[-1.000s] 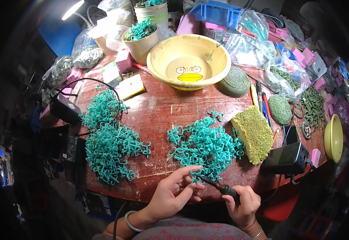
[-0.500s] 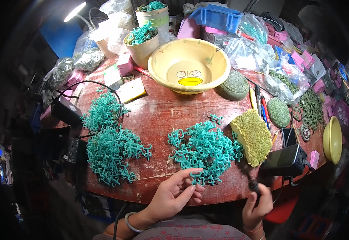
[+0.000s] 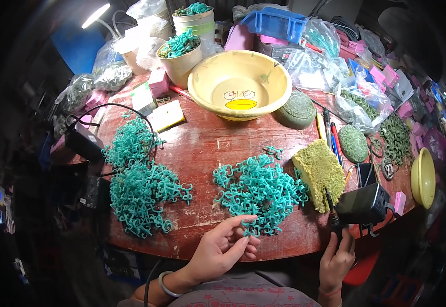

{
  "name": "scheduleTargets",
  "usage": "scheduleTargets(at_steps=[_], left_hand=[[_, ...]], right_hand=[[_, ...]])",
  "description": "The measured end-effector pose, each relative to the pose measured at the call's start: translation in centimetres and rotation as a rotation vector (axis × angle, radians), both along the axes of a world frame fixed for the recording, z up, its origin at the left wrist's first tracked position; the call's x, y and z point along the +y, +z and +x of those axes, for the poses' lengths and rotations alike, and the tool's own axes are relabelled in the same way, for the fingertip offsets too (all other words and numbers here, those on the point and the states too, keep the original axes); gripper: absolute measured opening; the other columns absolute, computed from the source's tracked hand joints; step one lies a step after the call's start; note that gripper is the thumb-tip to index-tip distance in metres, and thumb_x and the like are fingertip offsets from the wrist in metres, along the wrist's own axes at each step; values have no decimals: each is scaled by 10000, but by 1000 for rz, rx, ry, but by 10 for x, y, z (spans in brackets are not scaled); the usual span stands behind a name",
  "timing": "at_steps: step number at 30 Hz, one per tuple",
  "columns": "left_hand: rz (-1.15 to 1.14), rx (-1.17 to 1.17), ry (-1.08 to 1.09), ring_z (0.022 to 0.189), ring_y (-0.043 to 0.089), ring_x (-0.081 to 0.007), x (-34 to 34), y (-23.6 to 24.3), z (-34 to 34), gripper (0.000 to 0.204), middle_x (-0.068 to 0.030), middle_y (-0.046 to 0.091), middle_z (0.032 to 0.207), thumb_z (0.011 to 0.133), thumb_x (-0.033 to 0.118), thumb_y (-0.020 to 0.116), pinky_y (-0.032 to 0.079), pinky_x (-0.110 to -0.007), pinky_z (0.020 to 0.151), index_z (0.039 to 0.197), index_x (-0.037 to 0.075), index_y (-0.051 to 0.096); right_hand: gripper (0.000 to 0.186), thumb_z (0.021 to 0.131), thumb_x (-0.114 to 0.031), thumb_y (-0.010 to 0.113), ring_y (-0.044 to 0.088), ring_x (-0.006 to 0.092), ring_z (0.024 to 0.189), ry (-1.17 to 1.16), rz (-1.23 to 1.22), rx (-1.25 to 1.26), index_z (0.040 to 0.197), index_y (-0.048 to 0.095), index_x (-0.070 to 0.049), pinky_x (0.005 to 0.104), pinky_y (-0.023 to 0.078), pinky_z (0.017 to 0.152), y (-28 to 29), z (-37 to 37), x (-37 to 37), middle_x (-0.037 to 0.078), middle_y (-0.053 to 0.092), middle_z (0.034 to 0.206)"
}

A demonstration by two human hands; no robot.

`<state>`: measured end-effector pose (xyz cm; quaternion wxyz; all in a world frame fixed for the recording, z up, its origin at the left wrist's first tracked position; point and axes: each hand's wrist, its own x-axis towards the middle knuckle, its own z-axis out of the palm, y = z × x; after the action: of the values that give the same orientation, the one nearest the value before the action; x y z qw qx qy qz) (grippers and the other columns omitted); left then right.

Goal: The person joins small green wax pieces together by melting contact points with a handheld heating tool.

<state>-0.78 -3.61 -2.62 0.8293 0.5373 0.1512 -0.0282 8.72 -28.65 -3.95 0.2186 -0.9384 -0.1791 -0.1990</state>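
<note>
Teal, smooth, curly pieces are forming a tangled pile (image 3: 264,187) near the front edge of the worktop (image 3: 197,153); a second pile (image 3: 141,197) is lying toward its left edge. Left hand (image 3: 222,245): fingers are pinching one curly piece (image 3: 249,228) just inside the front edge. Right hand (image 3: 337,261): fingers are gripping a dark, pen-shaped tool (image 3: 334,219), tip lying against or just over a rough, porous yellow sponge (image 3: 321,166). Versus one second ago, tool is pointing away from the held piece; left hand is staying put.

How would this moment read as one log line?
left hand: holds green piece; right hand: holds black tool, tip over yellow sponge; near: green pile
</note>
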Motion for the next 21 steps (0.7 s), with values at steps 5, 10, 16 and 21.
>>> scheduleTargets(at_steps=[5, 10, 16, 21], left_hand=[[19, 18, -2, 898, 654, -140, -3, 1, 2, 432, -119, 633, 1019, 978, -55, 486, 586, -296, 815, 1403, 11, 447], [81, 14, 0, 903, 655, -139, -4, -2, 2, 435, -110, 626, 1000, 967, -72, 488, 578, -285, 835, 1395, -5, 452], [89, -21, -3, 937, 655, -141, -3, -5, 1, 445, -102, 620, 1005, 961, -83, 481, 579, -280, 837, 1398, -5, 450], [46, 8, 11, 951, 652, -142, -5, -2, 1, 449, -93, 605, 1010, 961, -88, 474, 604, -294, 813, 1399, 6, 452]], right_hand=[[241, 917, -135, 661, 595, 377, 678, 141, 168, -73, 1015, 593, 76, 409, 467, 587, -3, -7, 1, 210, 595, 832], [217, 891, -218, 722, 567, 243, 569, 493, 221, 107, 905, 623, -26, 339, 437, 475, 2, -9, 21, 77, 614, 755], [247, 885, -236, 732, 587, 252, 588, 509, 162, 117, 894, 613, -20, 344, 464, 491, 0, -10, 25, 78, 618, 748], [252, 878, -231, 739, 583, 251, 577, 531, 138, 104, 898, 608, -17, 344, 461, 485, 1, -10, 26, 82, 612, 736]])
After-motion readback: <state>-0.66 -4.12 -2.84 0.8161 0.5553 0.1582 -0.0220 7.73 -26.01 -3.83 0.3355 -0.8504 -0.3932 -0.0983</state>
